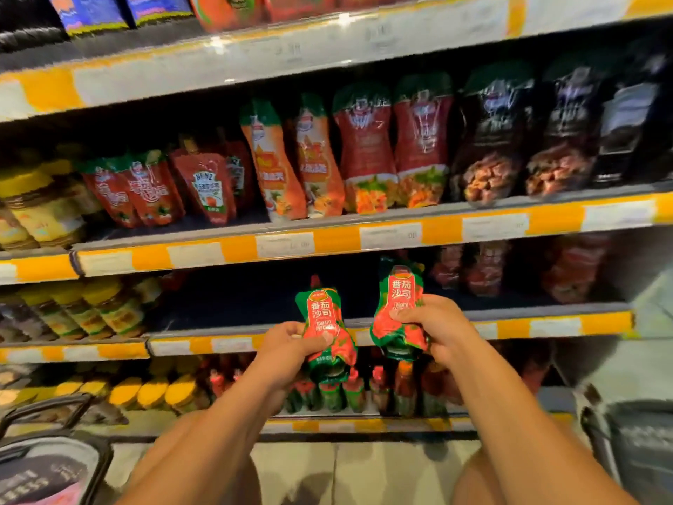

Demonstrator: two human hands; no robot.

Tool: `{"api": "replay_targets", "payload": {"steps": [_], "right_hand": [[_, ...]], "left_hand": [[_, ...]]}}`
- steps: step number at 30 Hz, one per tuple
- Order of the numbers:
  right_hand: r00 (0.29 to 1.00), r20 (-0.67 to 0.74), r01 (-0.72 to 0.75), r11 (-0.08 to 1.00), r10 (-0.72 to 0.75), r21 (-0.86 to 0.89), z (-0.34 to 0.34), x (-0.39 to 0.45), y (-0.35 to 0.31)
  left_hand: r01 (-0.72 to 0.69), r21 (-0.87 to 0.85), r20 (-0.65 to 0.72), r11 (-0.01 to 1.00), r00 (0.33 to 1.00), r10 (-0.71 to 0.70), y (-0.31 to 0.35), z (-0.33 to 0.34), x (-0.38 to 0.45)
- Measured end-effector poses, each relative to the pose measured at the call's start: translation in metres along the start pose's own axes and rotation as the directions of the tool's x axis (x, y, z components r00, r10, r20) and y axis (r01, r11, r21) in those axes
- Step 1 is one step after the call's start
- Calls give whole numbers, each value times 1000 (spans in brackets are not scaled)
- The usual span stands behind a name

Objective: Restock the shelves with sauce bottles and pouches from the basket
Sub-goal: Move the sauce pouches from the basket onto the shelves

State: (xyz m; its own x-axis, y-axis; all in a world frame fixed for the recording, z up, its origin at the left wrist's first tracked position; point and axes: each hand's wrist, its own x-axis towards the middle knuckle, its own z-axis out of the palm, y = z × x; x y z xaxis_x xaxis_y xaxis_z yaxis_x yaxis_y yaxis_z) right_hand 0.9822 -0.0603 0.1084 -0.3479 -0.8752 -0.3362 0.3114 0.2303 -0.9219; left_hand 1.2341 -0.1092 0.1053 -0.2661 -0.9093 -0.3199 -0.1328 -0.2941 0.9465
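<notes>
left grip (291, 346) and right grip (433, 324) each clasped a ketchup pouch (326, 322), upright, labels outward, ready for the dark shelf gap (233, 304) just beyond.

A person's left hand (291, 340) and right hand (433, 322) each grip a red and green ketchup pouch, left pouch (326, 322), right pouch (398, 308), before a shelf (546, 324) with yellow edging.

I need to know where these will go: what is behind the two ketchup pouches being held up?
Behind the left pouch and right pouch is a dark, bare stretch of shelf. Red packs stand further right. The part directly behind the pouches is covered.
</notes>
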Motion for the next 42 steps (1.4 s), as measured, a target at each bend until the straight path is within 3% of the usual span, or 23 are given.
{"api": "replay_targets", "payload": {"steps": [7,16,29,39,42], "right_hand": [[984,-164,65,998,-67,-13,-52,15,-13],[945,-287,178,983,-157,52,-96,25,-19],[818,-457,278,936,-349,-217,-127,40,-27],[810,-460,253,924,-364,-286,-130,57,-24],[826,-428,223,909,-368,-353,-135,61,-33]], "left_hand": [[-28,101,147,994,989,13,12,66,29],[-6,77,190,997,982,-9,20,124,58],[-1,51,150,999,989,-7,28,183,105],[-14,140,22,990,1000,11,17,221,134],[-133,186,53,974,991,125,15,228,136]]}}
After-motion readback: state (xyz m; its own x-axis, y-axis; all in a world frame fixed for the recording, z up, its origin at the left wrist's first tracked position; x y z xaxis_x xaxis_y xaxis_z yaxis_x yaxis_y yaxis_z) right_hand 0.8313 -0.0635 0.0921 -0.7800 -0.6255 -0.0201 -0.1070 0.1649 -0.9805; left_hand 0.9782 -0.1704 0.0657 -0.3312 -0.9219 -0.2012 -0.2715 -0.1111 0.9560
